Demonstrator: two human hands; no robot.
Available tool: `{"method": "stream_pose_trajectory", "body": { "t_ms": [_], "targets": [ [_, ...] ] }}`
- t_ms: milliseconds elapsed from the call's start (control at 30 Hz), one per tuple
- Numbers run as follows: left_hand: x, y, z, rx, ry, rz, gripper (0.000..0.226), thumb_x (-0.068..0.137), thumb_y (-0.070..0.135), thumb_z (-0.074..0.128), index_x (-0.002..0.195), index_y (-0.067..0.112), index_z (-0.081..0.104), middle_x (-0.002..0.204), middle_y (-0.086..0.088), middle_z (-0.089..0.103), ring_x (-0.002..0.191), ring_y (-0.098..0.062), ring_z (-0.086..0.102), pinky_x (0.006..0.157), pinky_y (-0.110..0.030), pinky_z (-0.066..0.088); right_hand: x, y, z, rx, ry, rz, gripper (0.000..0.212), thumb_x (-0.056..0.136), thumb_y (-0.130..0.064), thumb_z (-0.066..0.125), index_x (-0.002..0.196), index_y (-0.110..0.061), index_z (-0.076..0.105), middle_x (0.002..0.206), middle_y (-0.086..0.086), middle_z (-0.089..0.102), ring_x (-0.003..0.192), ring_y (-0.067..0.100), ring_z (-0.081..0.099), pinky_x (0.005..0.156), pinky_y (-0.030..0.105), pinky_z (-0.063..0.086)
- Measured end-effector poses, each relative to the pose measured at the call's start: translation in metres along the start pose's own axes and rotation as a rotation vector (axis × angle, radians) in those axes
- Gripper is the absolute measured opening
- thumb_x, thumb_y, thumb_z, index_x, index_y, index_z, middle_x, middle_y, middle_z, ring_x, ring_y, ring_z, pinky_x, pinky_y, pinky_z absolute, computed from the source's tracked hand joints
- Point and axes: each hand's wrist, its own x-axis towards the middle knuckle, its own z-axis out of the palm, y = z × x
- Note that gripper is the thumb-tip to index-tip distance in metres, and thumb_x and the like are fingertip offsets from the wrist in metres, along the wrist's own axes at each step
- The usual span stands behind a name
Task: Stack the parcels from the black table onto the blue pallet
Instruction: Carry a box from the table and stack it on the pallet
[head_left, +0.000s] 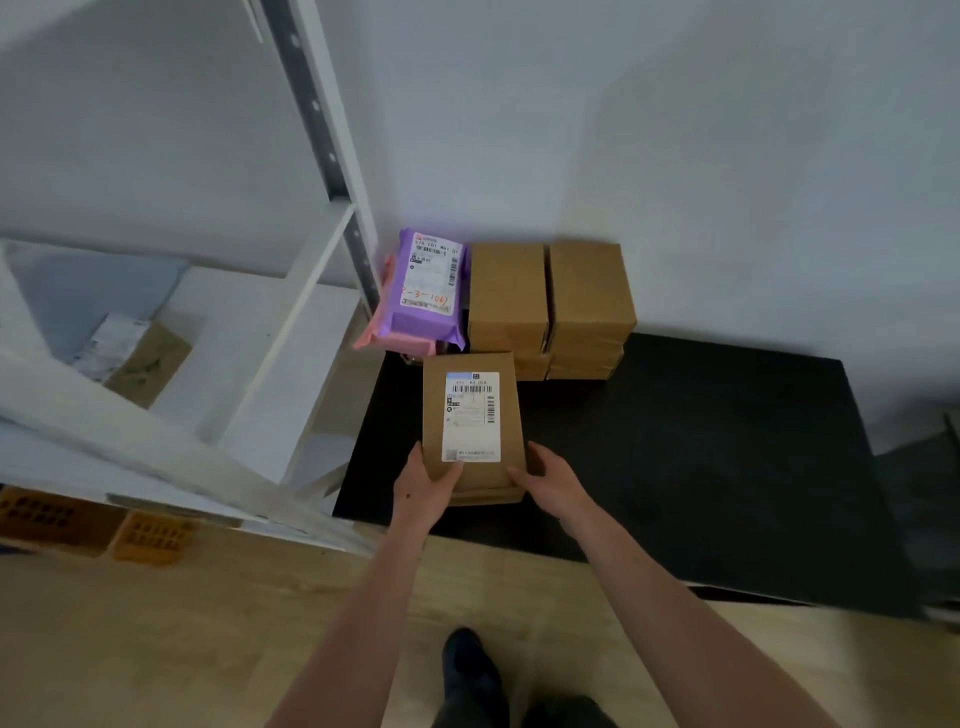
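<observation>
Dark shoe (465, 662) on pale floor, forearms reaching forward. Left hand (423, 483) and right hand (551, 480) grip the near end of a labelled brown parcel (470, 423), one at each side, left thumb on top. Parcel is over the near-left part of the black table (675, 447); resting or lifted, cannot tell. Beyond: purple parcel (428, 286) on a pink parcel (387, 339), then two stacks of plain brown boxes (550, 296) against the wall.

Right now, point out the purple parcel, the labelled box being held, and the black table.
purple parcel (423, 288): head view, on its white label.
labelled box (470, 421): head view, on its shipping label.
black table (701, 441): head view, bare top surface.
</observation>
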Motion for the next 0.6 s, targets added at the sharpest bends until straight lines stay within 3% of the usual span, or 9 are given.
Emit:
{"method": "stream_pose_trajectory", "body": {
  "t_ms": [200, 400, 600],
  "targets": [
    [-0.004, -0.002, -0.001, -0.031, -0.013, -0.002, 0.071, 0.082, 0.038, 0.069, 0.142, 0.018, 0.037, 0.135, -0.006, 0.050, 0.125, -0.025, 0.047, 0.099, -0.039, 0.041, -0.007, 0.005, -0.001, 0.157, -0.062, 0.006, 0.062, 0.095, -0.017, 0.058, 0.151, -0.019, 0.029, 0.150, 0.006, 0.041, 0.136, 0.025, 0.041, 0.112, 0.046, 0.038],
    [-0.038, -0.010, 0.005, -0.029, -0.076, 0.067, 0.066, 0.087, 0.038, 0.063, 0.144, 0.017, 0.035, 0.136, -0.005, 0.050, 0.125, -0.024, 0.047, 0.101, -0.039, 0.042, -0.034, 0.023, -0.022, 0.178, -0.066, -0.026, 0.060, 0.093, -0.014, 0.061, 0.148, -0.019, 0.035, 0.143, 0.005, 0.049, 0.129, 0.021, 0.048, 0.106, 0.037, 0.043],
    [-0.085, 0.006, 0.016, -0.077, -0.079, 0.240, 0.051, 0.095, 0.031, 0.052, 0.143, 0.018, 0.039, 0.132, 0.000, 0.054, 0.115, -0.011, 0.049, 0.087, -0.020, 0.042, -0.080, 0.037, -0.063, 0.197, -0.011, -0.066, 0.062, 0.090, -0.014, 0.064, 0.146, -0.022, 0.038, 0.136, 0.001, 0.054, 0.123, 0.018, 0.051, 0.106, 0.043, 0.045]
  ]
}}
